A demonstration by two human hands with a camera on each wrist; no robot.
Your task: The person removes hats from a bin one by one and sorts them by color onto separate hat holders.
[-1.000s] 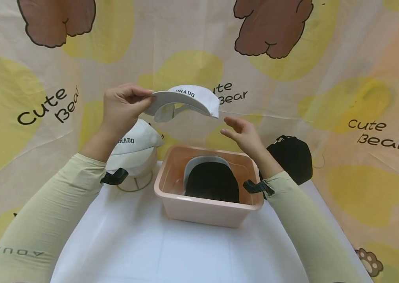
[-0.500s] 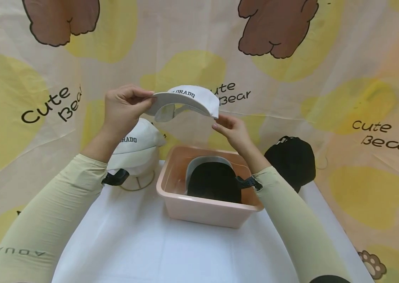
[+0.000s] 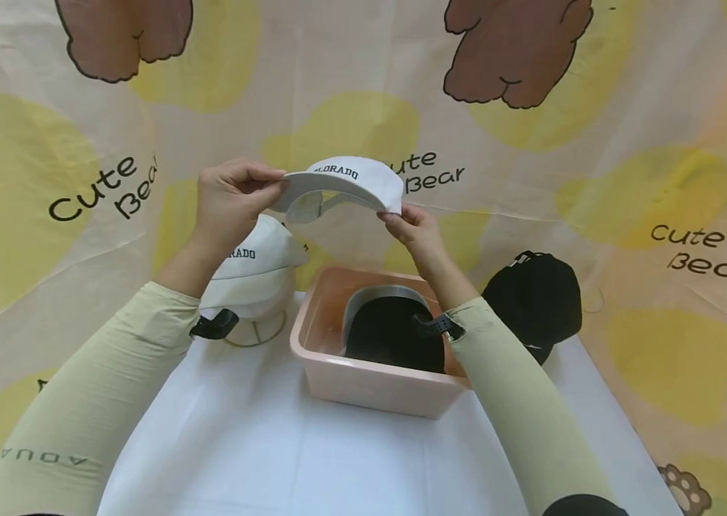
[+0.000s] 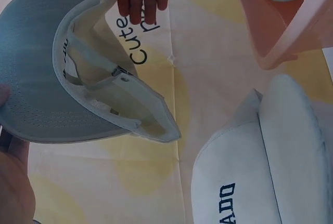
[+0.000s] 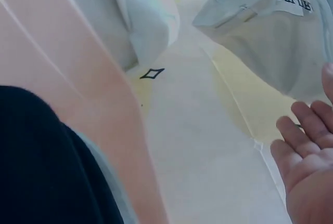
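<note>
A white baseball cap [image 3: 363, 168] with dark lettering is held up in the air above the pink bin. My left hand [image 3: 232, 198] pinches the left end of its grey-undersided brim [image 4: 36, 63] between thumb and fingers. At the cap's right side, my right hand [image 3: 420, 236] pinches the lower edge with thumb and index finger; its other fingers extend loosely in the right wrist view. The cap's hollow inside and back strap [image 4: 148, 104] face the left wrist camera.
Below, a pink bin [image 3: 389, 393] contains a black cap [image 3: 392, 333] with a grey brim behind it. Another white cap [image 3: 254, 251] sits on a wire-based stand at left. A black cap [image 3: 534, 301] is at right, partly behind the right forearm. A printed cloth hangs behind the white table [image 3: 350, 459].
My right hand has moved left and up to the white cap and now pinches its right edge. The left hand keeps its pinch on the brim; the view has shifted slightly.
</note>
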